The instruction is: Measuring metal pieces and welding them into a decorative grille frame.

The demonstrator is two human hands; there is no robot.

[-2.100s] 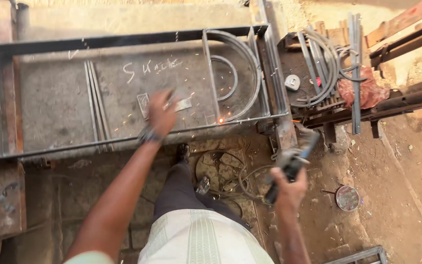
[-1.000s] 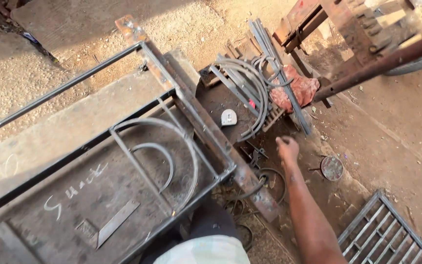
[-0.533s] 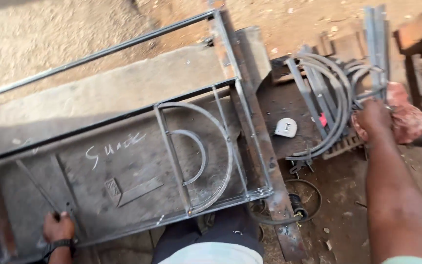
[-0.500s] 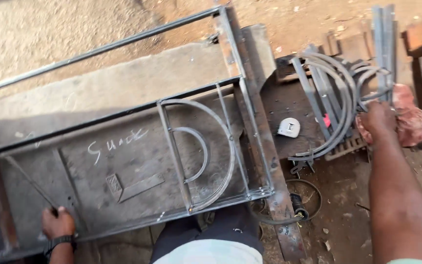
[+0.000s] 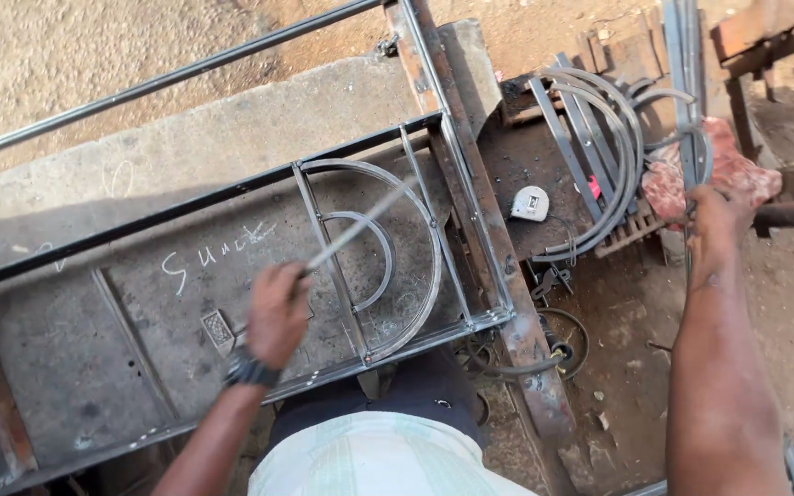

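Note:
My left hand is closed around a thin metal rod that slants up to the right, blurred by motion, over the metal frame lying on the steel work table. Inside the frame are two half-round bent bars. My right hand reaches far right and grips thin metal strips lying among a pile of curved bars. A pink rag lies just beside that hand.
A white tape measure rests on the rusty side bench. Chalk scrawl marks the table top. A long tube runs along the table's far edge. Coiled cable lies on the dirt floor beside my legs. Rusty beams stand at the top right.
My left hand has moved from the table's lower left toward the middle, lifting the thin rod. My right hand stays at the pile of curved bars and strips.

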